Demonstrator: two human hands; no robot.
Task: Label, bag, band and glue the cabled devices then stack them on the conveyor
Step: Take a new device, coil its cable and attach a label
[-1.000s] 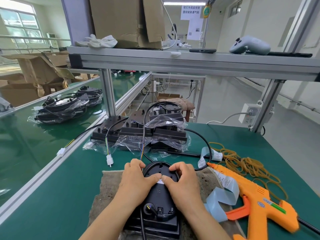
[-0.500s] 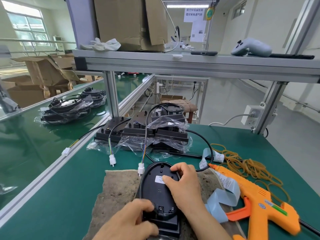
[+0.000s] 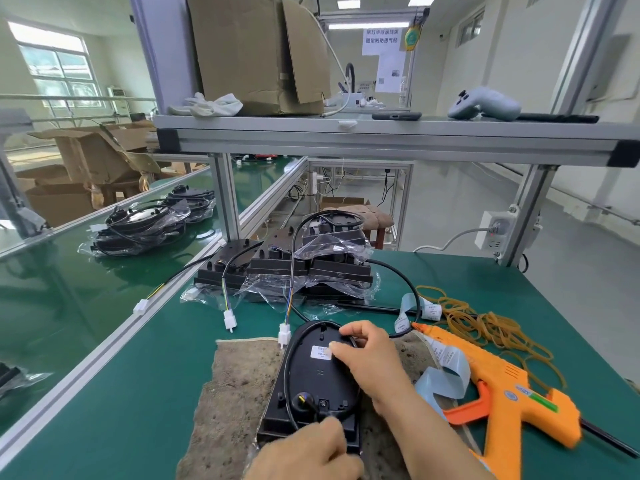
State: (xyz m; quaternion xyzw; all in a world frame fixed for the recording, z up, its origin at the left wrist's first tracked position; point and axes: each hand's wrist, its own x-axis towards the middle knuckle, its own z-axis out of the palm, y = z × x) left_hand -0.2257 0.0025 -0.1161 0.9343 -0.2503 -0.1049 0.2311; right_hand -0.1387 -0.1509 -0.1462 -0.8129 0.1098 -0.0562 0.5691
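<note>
Cabled device [image 3: 318, 379] flat on brown mat [image 3: 228, 393] on green table [image 3: 138, 393], near end clasped by left hand [image 3: 311, 452] cut off at frame edge, black cable [image 3: 286, 372] pinched at far rim by right hand [image 3: 367, 362], thumb half hiding white label [image 3: 319, 351], print unreadable.

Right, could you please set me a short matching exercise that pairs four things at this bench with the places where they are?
Things:
1 glue gun
2 rubber bands
3 white label
4 grey controller

Places:
A on the upper shelf
B stuck on the black device
C in a loose heap on the green table
D lying across the blue label strip

Pairs: 1-D, 2-C, 3-B, 4-A
</note>
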